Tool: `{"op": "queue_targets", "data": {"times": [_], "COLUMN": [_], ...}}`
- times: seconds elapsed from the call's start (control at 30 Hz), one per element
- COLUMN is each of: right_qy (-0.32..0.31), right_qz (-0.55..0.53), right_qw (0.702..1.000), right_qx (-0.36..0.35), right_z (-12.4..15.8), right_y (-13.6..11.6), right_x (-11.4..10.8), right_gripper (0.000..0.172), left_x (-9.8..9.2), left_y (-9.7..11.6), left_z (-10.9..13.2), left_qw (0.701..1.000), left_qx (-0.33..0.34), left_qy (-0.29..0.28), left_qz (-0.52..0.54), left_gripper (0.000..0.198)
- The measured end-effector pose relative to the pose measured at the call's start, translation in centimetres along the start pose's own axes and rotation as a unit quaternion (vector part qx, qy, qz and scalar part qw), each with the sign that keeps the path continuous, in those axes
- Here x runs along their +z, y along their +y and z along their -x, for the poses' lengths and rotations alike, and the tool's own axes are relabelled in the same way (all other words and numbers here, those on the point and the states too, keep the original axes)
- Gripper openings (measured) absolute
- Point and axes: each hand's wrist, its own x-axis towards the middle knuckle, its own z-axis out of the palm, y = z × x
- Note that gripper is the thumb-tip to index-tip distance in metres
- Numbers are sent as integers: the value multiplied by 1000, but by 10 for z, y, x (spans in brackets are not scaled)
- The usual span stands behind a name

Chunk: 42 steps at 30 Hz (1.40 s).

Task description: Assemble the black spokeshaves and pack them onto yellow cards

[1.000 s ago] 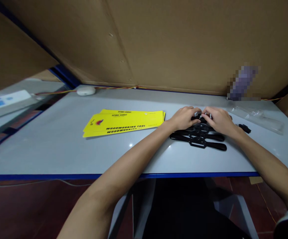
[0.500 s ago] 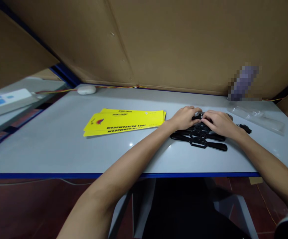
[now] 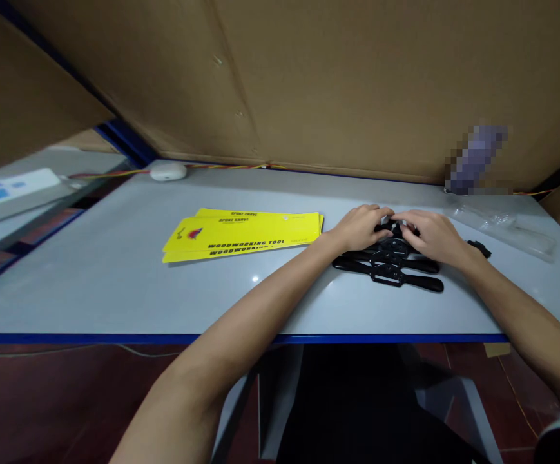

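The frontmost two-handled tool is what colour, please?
The two-handled tool is black, best seen in head view.

the handled tools [image 3: 423, 282] are black, the cards [image 3: 260, 231] bright yellow with black lettering [image 3: 245, 244] and a partly red emblem [image 3: 194, 233], the tabletop [image 3: 115, 277] pale grey with a blue front edge [image 3: 357, 339], the panel [image 3: 357, 77] behind plain brown, the oval device [image 3: 168, 171] white, the floor [image 3: 67, 399] dark red.

Glossy black tools [image 3: 386, 271] — metal, probably; smooth, shiny tabletop [image 3: 115, 283]; yellow paper cards [image 3: 245, 233]; clear plastic packaging [image 3: 511, 233].
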Motion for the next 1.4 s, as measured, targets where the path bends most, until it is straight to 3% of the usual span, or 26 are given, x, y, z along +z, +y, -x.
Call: {"op": "queue_targets", "data": {"times": [0.2, 0.37, 0.5, 0.9, 1.17, 1.4], "right_qy": [-11, -39, -26, 2, -20, -22], "right_qz": [12, -13, 4, 16, 9, 4], "right_qw": [1000, 999, 1000, 999, 1000, 1000], "right_qx": [1, -35, -11, 28, 22, 8], "right_z": [1, 1, 1, 1, -1, 0], "right_y": [2, -4, -3, -2, -5, -4], "right_x": [-2, -3, -3, -4, -3, -3], "right_gripper": [27, 38, 43, 30, 18, 19], "left_x": [2, 2, 1, 1, 0, -1], "left_y": [-1, -2, -2, -1, 1, 0], "left_z": [0, 0, 0, 0, 0, 0], "left_qw": [1000, 1000, 1000, 1000, 1000, 1000], "left_qx": [-4, 2, 2, -2, -3, -6], "left_qy": [2, 3, 3, 0, -1, -6], "left_qz": [6, 8, 12, 3, 0, 6], "left_gripper": [40, 38, 37, 40, 38, 40]}}
